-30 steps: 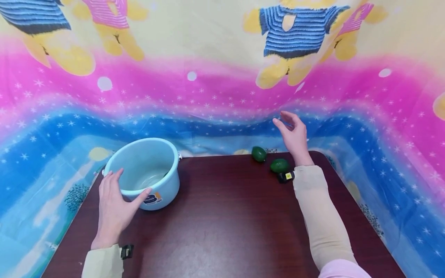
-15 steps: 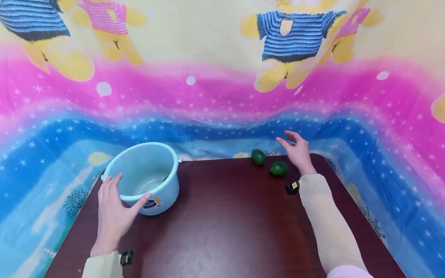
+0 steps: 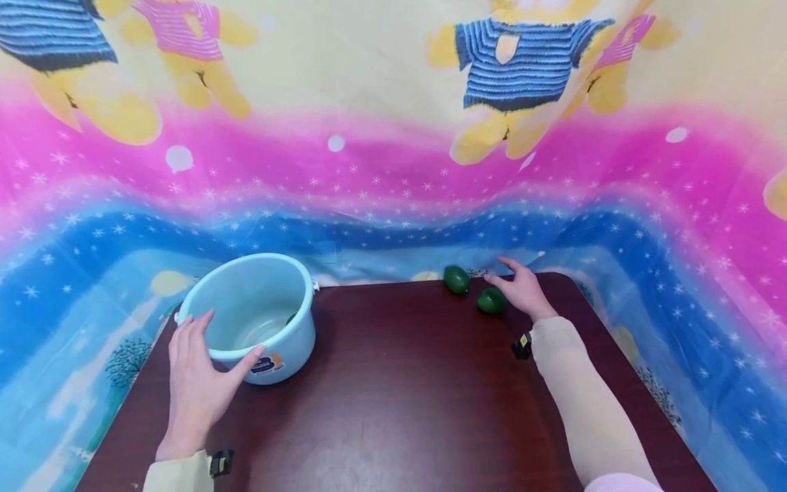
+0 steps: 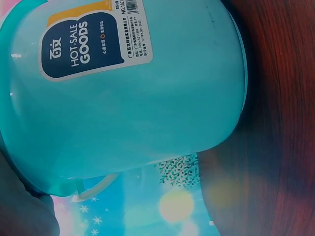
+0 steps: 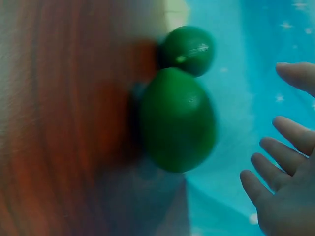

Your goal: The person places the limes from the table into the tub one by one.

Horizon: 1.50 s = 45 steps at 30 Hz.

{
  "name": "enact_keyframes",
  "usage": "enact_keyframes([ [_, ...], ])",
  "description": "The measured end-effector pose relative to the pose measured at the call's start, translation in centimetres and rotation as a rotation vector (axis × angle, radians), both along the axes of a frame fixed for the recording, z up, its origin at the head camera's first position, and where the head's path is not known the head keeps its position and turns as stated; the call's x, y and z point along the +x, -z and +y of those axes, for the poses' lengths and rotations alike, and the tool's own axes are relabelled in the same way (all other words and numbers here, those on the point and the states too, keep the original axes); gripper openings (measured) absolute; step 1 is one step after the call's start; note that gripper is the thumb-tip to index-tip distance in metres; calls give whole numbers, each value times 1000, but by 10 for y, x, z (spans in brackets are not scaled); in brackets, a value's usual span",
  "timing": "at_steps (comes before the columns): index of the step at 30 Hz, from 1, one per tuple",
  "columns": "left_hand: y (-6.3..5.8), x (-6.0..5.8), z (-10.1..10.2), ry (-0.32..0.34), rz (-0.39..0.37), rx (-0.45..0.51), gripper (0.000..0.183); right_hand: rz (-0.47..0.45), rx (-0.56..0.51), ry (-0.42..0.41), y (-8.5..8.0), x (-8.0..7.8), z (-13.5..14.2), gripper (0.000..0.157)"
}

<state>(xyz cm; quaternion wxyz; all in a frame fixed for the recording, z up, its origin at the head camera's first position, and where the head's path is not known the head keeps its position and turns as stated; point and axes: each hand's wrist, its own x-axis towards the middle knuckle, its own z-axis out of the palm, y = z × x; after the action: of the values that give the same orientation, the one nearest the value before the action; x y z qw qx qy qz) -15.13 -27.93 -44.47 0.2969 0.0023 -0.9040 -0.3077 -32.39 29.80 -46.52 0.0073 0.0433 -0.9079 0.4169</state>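
In the head view, my left hand (image 3: 199, 386) holds the rim of a light-blue plastic bucket (image 3: 289, 348), fingers over its left side and thumb at the front. The bucket (image 4: 147, 113) stands upright on the table; its label faces the left wrist view. A bit of something green (image 3: 291, 318) shows inside, mostly hidden. My right hand (image 3: 522, 290) hovers over the far right of the table, fingers spread and holding nothing. Just left of it lies a glossy dark-green oval fruit (image 3: 492, 301), with a similar green fruit (image 3: 456, 279) behind. In the right wrist view, the nearer fruit (image 5: 178, 120) is apart from my fingers.
The dark brown wooden table (image 3: 393, 383) ends just behind the fruits. A printed cloth (image 3: 381, 178) with bears and snowflakes hangs behind and around it. A white handle (image 4: 98, 188) hangs at the bucket's side.
My right hand has come down from above the table's far edge toward the nearer green fruit. My left hand stays on the bucket rim, and the fruits lie where they were.
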Motion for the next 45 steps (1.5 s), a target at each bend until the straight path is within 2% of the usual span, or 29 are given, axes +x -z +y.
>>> enact_keyframes([
  [5, -1, 0, 0, 3, 17, 3, 100, -55, 57, -48, 16, -2, -1, 76],
  [9, -1, -1, 1, 8, 16, 2, 100, -76, 76, -48, 27, -2, -3, 75],
  [17, 0, 0, 2, -4, 0, 1, 101, -109, 56, -47, 41, -1, 1, 78],
  [28, 0, 0, 0, 2, -6, 11, 100, -119, 63, -44, 40, 8, 0, 78],
  [35, 0, -1, 0, 4, 5, 11, 100, -136, 32, -34, 38, 12, 2, 75],
  [45, -1, 0, 0, 2, -4, 6, 100, -122, 59, -1, 44, 12, 8, 71],
])
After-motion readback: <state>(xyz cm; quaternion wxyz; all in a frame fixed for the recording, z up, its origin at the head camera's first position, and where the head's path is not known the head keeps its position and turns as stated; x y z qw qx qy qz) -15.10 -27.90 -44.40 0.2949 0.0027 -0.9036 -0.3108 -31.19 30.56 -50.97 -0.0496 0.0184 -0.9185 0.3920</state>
